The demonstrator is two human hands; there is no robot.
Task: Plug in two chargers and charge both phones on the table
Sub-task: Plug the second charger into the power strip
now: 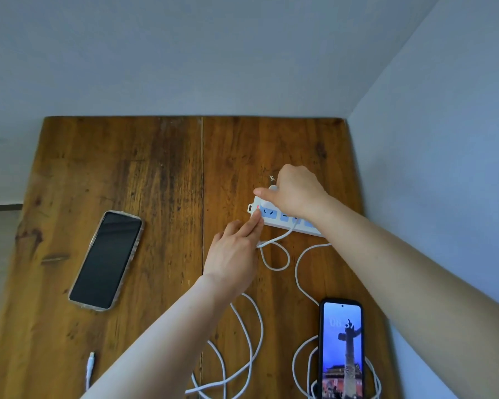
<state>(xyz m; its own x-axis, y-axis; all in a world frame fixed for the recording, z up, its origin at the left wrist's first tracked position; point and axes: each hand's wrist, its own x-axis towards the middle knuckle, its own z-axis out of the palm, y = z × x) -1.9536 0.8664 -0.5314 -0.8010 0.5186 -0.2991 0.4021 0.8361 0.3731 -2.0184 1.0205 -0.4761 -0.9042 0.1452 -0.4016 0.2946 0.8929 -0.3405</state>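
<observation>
Pressing down on the far end of the strip [283,216], the right hand [296,191] is closed over a white charger [272,188], of which only a small corner shows past the knuckles, with the thumb stretched out to the left along the strip's top edge. The left hand [234,251] rests on the table [156,174] just in front of the strip, fingers half curled, its two longest fingertips [257,221] touching the strip's near edge beside the small red light; whether it pinches anything I cannot tell (the white cable passes right under its fingers). That cable [274,240] drops from the strip, loops once on the wood and runs back under the left forearm into loose coils near the front edge. Its free plug [90,359] lies on the table at the lower left, connected to nothing. A second white cable [300,272] curves from the strip toward the lit phone [342,349], which lies at the lower right with more cable coiled around it. The dark phone [105,260] lies face up on the left side of the table, well apart from both hands and from the strip, its screen black. The strip sits slanted on the right half of the table, near the wall.
</observation>
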